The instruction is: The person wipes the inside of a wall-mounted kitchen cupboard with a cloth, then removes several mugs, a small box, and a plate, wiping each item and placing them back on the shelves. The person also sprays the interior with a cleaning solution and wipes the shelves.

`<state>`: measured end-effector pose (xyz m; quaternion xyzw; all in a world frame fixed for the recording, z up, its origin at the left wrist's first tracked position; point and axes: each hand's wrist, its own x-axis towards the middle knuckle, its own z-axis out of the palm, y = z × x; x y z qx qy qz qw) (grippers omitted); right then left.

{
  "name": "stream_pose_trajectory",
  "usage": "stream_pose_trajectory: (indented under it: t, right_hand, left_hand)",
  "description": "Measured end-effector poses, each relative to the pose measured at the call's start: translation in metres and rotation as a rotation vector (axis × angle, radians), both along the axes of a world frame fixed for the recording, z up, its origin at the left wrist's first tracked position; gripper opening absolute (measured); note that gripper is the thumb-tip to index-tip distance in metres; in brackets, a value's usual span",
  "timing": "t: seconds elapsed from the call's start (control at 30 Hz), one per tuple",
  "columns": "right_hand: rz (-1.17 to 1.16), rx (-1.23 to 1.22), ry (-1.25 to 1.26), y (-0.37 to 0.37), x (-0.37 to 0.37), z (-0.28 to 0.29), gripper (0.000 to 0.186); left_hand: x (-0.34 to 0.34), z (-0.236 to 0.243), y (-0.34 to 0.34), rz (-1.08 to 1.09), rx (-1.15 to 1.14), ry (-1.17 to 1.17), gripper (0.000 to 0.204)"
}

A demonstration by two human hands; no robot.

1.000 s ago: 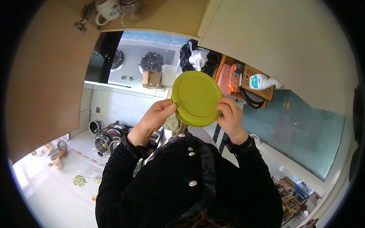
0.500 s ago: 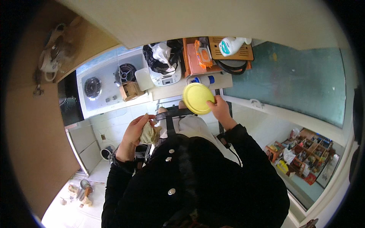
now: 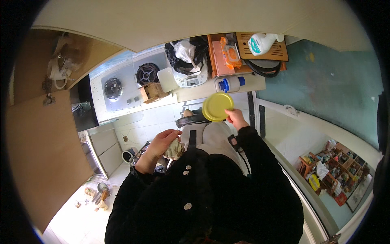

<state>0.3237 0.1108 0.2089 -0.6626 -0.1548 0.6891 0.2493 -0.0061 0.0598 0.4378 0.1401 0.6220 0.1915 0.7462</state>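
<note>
My right hand point(image 3: 237, 118) grips a round yellow-green lid point(image 3: 214, 106) by its right edge, held out in front of my body near the edge of the counter point(image 3: 191, 94). My left hand point(image 3: 165, 140) is lower and to the left, closed on a crumpled pale greenish cloth point(image 3: 174, 151). Beyond the lid, a clear and blue plastic object point(image 3: 229, 84) lies on the counter beside a white digital scale point(image 3: 191, 81), which carries a black bag point(image 3: 199, 49) with white plastic in it.
Ahead-left are a gas stove point(image 3: 126, 93), cardboard box point(image 3: 152, 92) and white container point(image 3: 166, 80); rightward, a slotted wooden tray point(image 3: 280, 53) with a white bottle point(image 3: 260, 42). An open cabinet door point(image 3: 44, 154) fills the left; frosted glass point(image 3: 329, 89) and crowded shelves point(image 3: 333, 175) are right.
My left hand has let go of the lid and moved down-left with the cloth. My right hand has kept the lid, carrying it farther out, and the view has shifted over the counter.
</note>
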Motion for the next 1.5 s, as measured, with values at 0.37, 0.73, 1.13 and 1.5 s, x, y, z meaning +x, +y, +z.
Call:
stream_pose_trajectory:
  t: [0.37, 0.73, 1.13, 1.5]
  right_hand:
    - [0.256, 0.137, -0.226, 0.123, -0.117, 0.001, 0.029]
    - [0.242, 0.041, -0.287, 0.136, -0.173, -0.019, 0.029]
    - [0.299, 0.160, -0.309, 0.175, -0.140, -0.050, 0.036]
    - [0.793, -0.109, 0.474, 0.041, -0.197, 0.095, 0.074]
  left_hand:
    - [-0.024, -0.006, -0.059, 0.304, -0.020, 0.020, 0.033]
    - [-0.026, -0.020, -0.113, 0.583, 0.003, 0.008, 0.030]
    - [-0.021, -0.035, -0.130, 0.677, -0.005, 0.002, 0.030]
    - [-0.018, -0.060, -0.040, 0.759, 0.299, 0.337, 0.046]
